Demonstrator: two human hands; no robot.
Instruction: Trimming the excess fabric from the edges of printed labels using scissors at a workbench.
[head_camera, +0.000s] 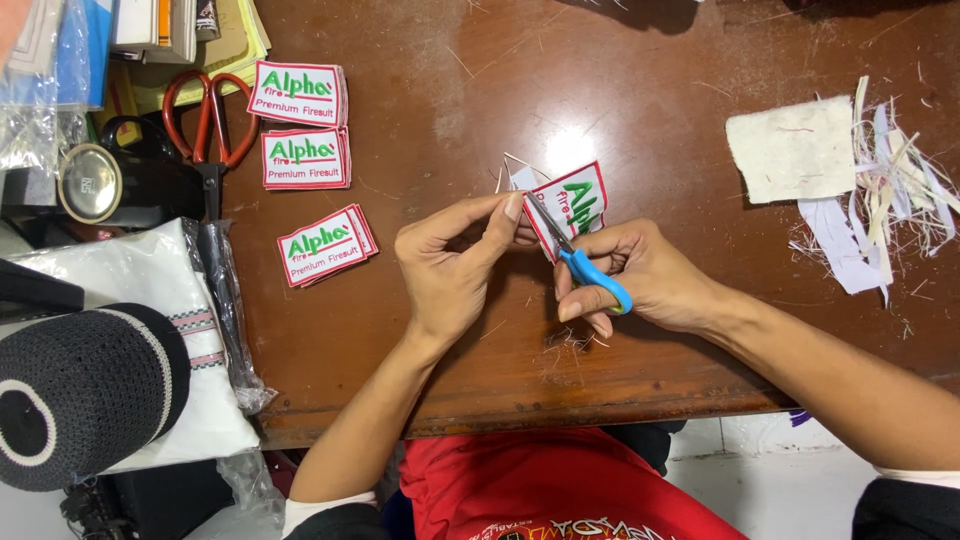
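— Two hands meet over the brown table, and I take its near edge as my mark. Closest to that edge, the right hand is closed through the blue handles of small scissors.

— And the left?

— I see the left hand just beside it, equally far from the edge, thumb and fingers pinched narrow on a white patch with a red border.

— Which way does the patch lie?

— Just beyond both hands, tilted, its long axis running up and away to the right. The blades point at its lower left edge, so the right hand is nearer the cut.

— Farther back?

— Three stacks of like patches lie far left, with red-handled shears beside them; fabric scraps sit far right.
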